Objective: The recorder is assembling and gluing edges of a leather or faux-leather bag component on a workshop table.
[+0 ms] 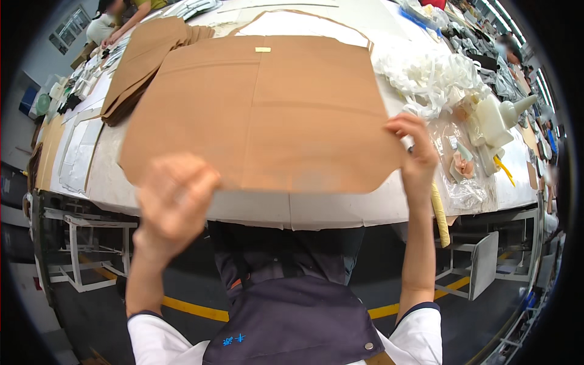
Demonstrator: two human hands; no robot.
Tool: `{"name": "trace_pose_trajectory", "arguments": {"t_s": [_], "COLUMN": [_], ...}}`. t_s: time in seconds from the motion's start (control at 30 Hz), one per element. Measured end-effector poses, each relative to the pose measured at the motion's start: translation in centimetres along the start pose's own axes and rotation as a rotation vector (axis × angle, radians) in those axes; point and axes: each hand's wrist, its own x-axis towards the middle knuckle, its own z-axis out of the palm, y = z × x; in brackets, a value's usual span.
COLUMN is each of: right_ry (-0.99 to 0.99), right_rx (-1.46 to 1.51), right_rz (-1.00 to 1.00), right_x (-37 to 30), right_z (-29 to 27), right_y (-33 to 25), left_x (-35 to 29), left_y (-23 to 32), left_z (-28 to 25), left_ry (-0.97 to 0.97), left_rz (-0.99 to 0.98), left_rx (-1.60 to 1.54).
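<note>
A wide brown panel with cut corners and a centre crease spans the table in front of me. A small pale yellow tag sits at its far edge. My left hand is at the near left edge, blurred, its fingers curled closed on the panel. At the right edge, my right hand pinches the panel between thumb and fingers. Something small and dark shows by that palm, too little to name. A stack of similar brown panels lies to the far left, partly covered by the front panel.
White strips are heaped at the right. Beside them stand a cream squeeze bottle and clear plastic bags. A yellow rolled piece overhangs the table's front edge. White frames stand below; a co-worker is at far left.
</note>
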Motion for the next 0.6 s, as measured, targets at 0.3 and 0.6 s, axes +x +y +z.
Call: {"name": "trace_pose_trajectory", "arguments": {"t_s": [0.3, 0.6], "right_ry": [-0.126, 0.009], "right_rx": [-0.256, -0.367], "right_rz": [0.386, 0.518], "right_x": [-9.7, -13.6], "right_z": [-0.1, 0.6], "right_y": [4.0, 0.4], "left_x": [-13.4, -16.5], "left_y": [8.3, 11.1], "left_z": [6.8, 7.0], "left_ry": [-0.238, -0.042], "left_rz": [-0.415, -1.093], "left_rx": [-0.319, -0.368]}}
